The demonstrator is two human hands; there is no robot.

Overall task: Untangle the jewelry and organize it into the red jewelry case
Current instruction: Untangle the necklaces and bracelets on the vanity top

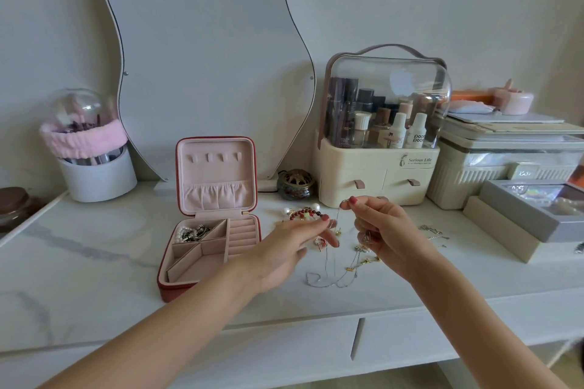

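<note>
Right hand [382, 230]: raised above the table, thumb and forefinger pinching the top of a thin silver chain necklace [335, 265]; other fingers curled.
Chain: hangs down from the pinch, lower loops lying on the white marble-look table [94, 262] near its front edge.
Left hand [294, 249]: fingers loosely extended, tips at the hanging chain; whether they grip it, cannot tell.
Red square jewelry case [208, 224]: open, left of both hands, lid upright; pearl and dark pieces in its back-left compartment.
Red bead bracelet [308, 213]: on table behind left hand.

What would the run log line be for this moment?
phase: untangling | right hand: pinches silver chain, lifted | left hand: open at chain | red jewelry case: open, one compartment filled
</note>
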